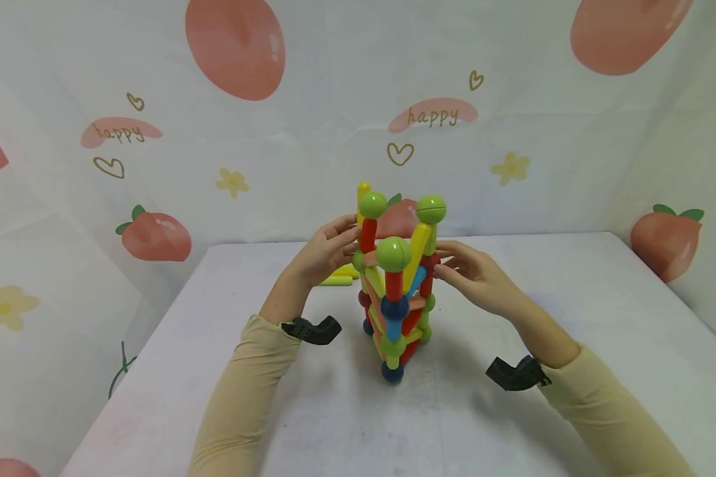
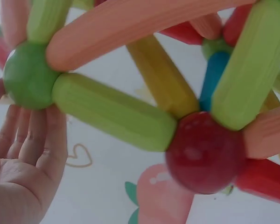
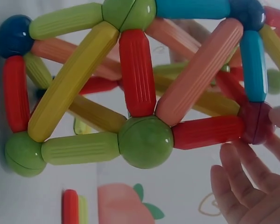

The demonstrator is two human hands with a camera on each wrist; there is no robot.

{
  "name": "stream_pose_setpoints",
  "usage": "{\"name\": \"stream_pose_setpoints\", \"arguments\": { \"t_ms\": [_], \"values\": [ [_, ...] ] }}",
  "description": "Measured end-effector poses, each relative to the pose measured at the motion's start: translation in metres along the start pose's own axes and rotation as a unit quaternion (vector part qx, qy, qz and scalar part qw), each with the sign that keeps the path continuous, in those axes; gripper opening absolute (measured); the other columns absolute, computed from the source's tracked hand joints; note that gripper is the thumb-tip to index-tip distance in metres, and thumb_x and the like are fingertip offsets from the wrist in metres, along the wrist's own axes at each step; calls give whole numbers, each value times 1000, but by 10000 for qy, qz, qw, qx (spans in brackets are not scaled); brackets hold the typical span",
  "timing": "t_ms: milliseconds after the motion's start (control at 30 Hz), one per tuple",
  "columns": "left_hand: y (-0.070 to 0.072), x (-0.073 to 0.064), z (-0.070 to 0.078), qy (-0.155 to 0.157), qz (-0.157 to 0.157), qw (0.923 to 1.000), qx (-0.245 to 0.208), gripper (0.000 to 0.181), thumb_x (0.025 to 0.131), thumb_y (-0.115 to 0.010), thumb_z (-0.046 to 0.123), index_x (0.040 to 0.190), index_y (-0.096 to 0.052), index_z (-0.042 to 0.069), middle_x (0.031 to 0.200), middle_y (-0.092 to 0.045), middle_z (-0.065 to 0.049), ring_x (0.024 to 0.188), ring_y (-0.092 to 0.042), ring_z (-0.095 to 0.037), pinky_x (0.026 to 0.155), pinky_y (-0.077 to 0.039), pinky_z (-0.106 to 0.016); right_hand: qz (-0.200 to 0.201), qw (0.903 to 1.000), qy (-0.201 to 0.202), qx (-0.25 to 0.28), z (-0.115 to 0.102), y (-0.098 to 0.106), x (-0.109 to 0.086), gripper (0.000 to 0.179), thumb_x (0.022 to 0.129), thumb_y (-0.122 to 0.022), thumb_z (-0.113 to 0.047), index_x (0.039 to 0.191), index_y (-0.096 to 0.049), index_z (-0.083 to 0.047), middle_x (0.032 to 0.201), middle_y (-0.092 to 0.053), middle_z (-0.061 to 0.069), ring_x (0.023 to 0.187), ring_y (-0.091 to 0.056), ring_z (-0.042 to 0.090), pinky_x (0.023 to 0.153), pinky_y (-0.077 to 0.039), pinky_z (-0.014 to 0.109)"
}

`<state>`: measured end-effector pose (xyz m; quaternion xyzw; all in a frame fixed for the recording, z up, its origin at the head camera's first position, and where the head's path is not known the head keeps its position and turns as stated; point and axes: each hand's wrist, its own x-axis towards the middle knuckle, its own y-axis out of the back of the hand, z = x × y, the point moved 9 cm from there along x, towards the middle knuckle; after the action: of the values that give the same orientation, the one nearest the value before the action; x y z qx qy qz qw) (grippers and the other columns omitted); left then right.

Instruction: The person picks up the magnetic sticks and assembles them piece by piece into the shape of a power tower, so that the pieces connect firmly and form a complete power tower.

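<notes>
A tall tower of magnetic sticks and balls (image 1: 394, 283) stands upright on the white table, its rods red, yellow, green, blue and salmon. Green balls top its three corners, and one yellow stick (image 1: 364, 192) sticks up at the back left. On the left side my left hand (image 1: 325, 253) holds the tower at a green ball (image 2: 30, 74), fingertips against it and the thumb mostly out of view. Across from it, my right hand (image 1: 480, 278) pinches a dark red ball (image 3: 255, 122) between thumb and fingers, high on the right side.
Loose yellow and green sticks (image 1: 336, 281) lie on the table (image 1: 340, 424) behind my left wrist. In the right wrist view, a loose red stick (image 3: 70, 205) lies beside a green one. A printed cloth backdrop (image 1: 328, 146) hangs behind the table.
</notes>
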<state>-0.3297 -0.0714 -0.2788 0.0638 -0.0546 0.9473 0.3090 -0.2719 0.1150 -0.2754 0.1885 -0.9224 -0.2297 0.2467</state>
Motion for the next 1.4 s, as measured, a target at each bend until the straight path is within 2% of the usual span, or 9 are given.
{"name": "stream_pose_setpoints", "arguments": {
  "t_ms": [100, 233, 533, 700, 867, 1033, 1167, 1267, 1400],
  "values": [
    [1, -6, 3, 42, -201, 9997, -143, 73, 83, -65, 42, 135, -36, 0, 108, -59, 4, 88, -65, -9, 80, -53, -20, -164, 9998, -18, 120, 1, -4, 5, 39, 94, -53, -9, 131, -47, 0, 120, -59, 21, 92, -63, 5, 83, -51, 16],
    [1, -10, 5, 101, -347, 9991, -198, 68, 84, -65, 38, 134, -36, 2, 105, -60, 4, 86, -66, -10, 80, -53, -21, -353, 9989, 39, 306, 2, -9, 10, 40, 94, -52, -10, 133, -46, 1, 122, -58, 21, 94, -61, 1, 84, -51, 18],
    [2, 4, 4, -83, -120, 9996, 232, 102, 67, -71, 49, 142, -26, -3, 99, -64, 7, 93, -60, -8, 92, -49, -27, -417, 9980, -64, 472, 5, -10, 11, 41, 95, -52, -11, 134, -44, 1, 121, -57, 22, 93, -60, 3, 84, -51, 19],
    [0, 15, -2, -109, -238, 9983, 529, 68, 75, -72, 40, 126, -44, 4, 96, -65, 7, 94, -61, -11, 102, -41, -47, -428, 9976, -103, 534, 6, -11, 11, 41, 95, -51, -12, 134, -44, 1, 119, -57, 20, 94, -60, 4, 84, -52, 20],
    [-9, 27, -3, -244, -657, 9947, 748, 23, 83, -71, 27, 101, -61, 17, 94, -66, 5, 95, -61, -15, 95, -46, -36, -425, 9972, -139, 594, 7, -11, 11, 42, 95, -52, -12, 134, -44, 1, 119, -58, 20, 94, -60, 4, 84, -52, 20],
    [-24, 35, 2, -597, -1061, 9885, 898, 40, 73, -75, 49, 96, -62, 19, 90, -63, 6, 86, -58, -11, 79, -50, -24, -427, 9970, -245, 594, 8, -12, 11, 42, 95, -52, -12, 134, -43, 1, 121, -57, 22, 94, -60, 1, 84, -52, 21],
    [-25, 36, 2, -564, -920, 9895, 959, 52, 67, -74, 59, 96, -60, 18, 86, -61, 8, 82, -53, -9, 74, -48, -21, -429, 9968, -260, 619, 9, -12, 11, 43, 95, -52, -12, 134, -43, 1, 121, -56, 22, 93, -61, 2, 85, -54, 25],
    [-24, 36, 1, -503, -803, 9917, 875, 52, 68, -74, 59, 97, -60, 18, 86, -62, 7, 80, -54, -9, 73, -48, -20, -436, 9967, -247, 642, 8, -12, 11, 43, 95, -52, -12, 134, -43, 1, 121, -56, 22, 93, -60, 2, 85, -53, 25],
    [-22, 34, 1, -501, -808, 9931, 683, 32, 78, -72, 39, 99, -62, 18, 91, -63, 5, 85, -59, -10, 79, -51, -23, -446, 9965, -280, 653, 8, -12, 12, 43, 95, -52, -12, 135, -42, 1, 121, -56, 22, 94, -60, 2, 84, -52, 21]
  ]
}}
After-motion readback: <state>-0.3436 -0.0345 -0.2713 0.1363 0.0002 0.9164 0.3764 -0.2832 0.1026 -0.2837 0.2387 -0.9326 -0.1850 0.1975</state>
